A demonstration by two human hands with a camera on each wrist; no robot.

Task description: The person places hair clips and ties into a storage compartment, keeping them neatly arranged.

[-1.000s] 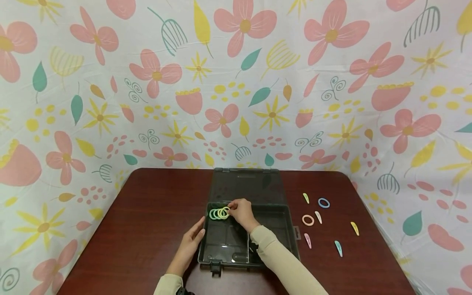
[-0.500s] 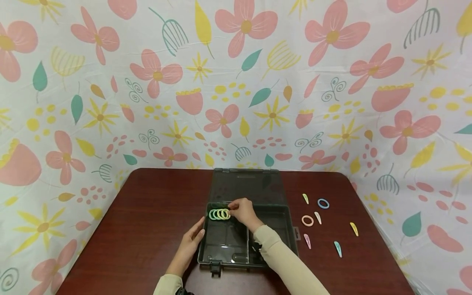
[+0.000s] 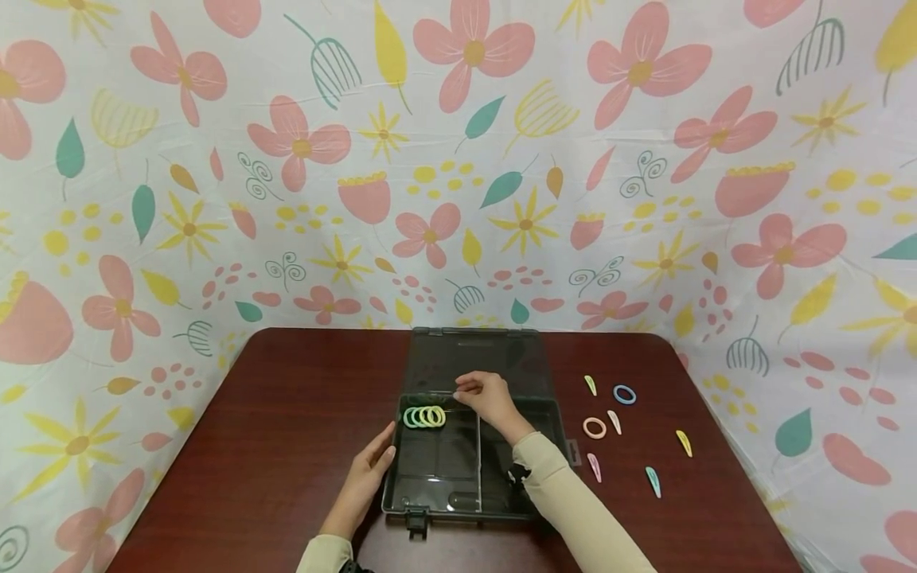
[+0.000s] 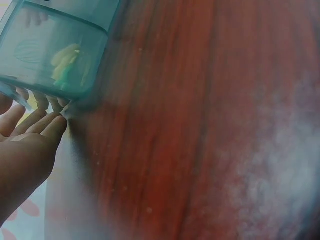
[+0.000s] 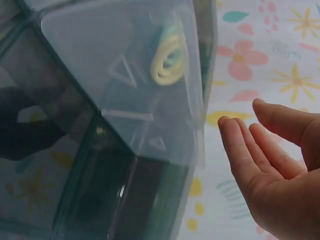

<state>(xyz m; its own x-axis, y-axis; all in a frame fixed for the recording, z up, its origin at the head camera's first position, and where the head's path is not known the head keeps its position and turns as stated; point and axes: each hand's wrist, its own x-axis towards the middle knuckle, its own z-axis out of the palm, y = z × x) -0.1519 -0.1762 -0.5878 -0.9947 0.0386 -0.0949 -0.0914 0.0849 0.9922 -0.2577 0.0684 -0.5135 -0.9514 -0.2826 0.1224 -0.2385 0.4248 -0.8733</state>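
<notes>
A dark see-through plastic box (image 3: 437, 465) lies on the table with its lid (image 3: 480, 362) folded back. In the back left corner of its left compartment, several green and yellow hair ties (image 3: 424, 417) lie overlapped in a row. My right hand (image 3: 490, 398) is above the back of the box, just right of the hair ties. The right wrist view shows nothing between its loosely bent fingers (image 5: 240, 150) and thumb. With fingers nearly straight, my left hand (image 3: 365, 477) touches the box's left wall; the left wrist view shows these fingertips (image 4: 60, 122) right at it.
Right of the box lie a blue hair tie (image 3: 625, 395), a peach hair tie (image 3: 594, 428) and several snap hair clips, among them a pink clip (image 3: 595, 468) and a yellow clip (image 3: 684, 443). A divider (image 3: 478, 461) splits the box. A flowered cloth (image 3: 458, 199) hangs behind the table (image 3: 286, 446).
My right hand has let go of the rightmost yellow hair tie and moved up and to the right. That tie now lies in the row. The left hand stays at the box.
</notes>
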